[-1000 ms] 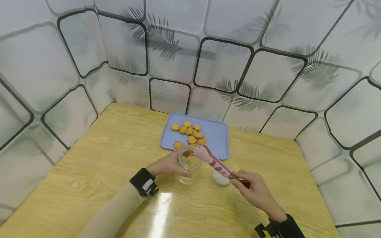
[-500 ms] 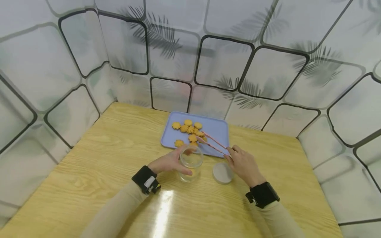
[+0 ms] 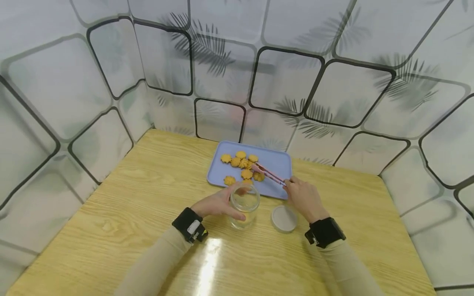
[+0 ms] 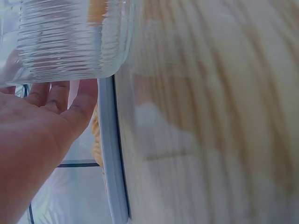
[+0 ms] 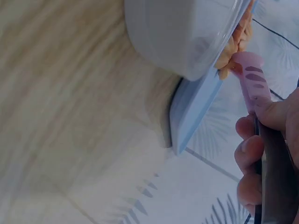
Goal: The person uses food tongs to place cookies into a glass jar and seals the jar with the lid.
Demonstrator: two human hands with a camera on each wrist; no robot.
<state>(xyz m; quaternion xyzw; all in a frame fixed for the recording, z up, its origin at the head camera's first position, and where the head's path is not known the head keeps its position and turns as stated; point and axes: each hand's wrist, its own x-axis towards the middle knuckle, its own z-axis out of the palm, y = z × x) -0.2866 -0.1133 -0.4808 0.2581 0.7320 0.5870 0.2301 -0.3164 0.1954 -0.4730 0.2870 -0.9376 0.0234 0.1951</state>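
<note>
My left hand [image 3: 218, 204] grips a clear glass jar [image 3: 246, 211] from its left side, the thumb across the near wall. The jar stands with its mouth up on the table, just in front of a blue tray [image 3: 277, 164]. An orange patch shows through its ribbed glass [image 4: 65, 42] in the left wrist view. My right hand [image 3: 304, 199] holds a pair of pink tongs [image 3: 272, 176] by the dark handle, reaching over the tray. Their paw-shaped tip [image 5: 248, 59] is right at the cookies [image 3: 246, 174], flower-shaped and golden, which lie grouped on the tray's left half.
A round whitish lid [image 3: 284, 218] lies on the wooden table [image 3: 155, 172] to the right of the jar, close to my right wrist. Patterned curtain-like walls [image 3: 218, 119] stand around the back and sides of the table, the tray near the back one.
My right hand has carried the tongs from the jar's mouth forward to the cookies on the tray and turned them. My left hand keeps its grip on the jar. The head view has shifted slightly.
</note>
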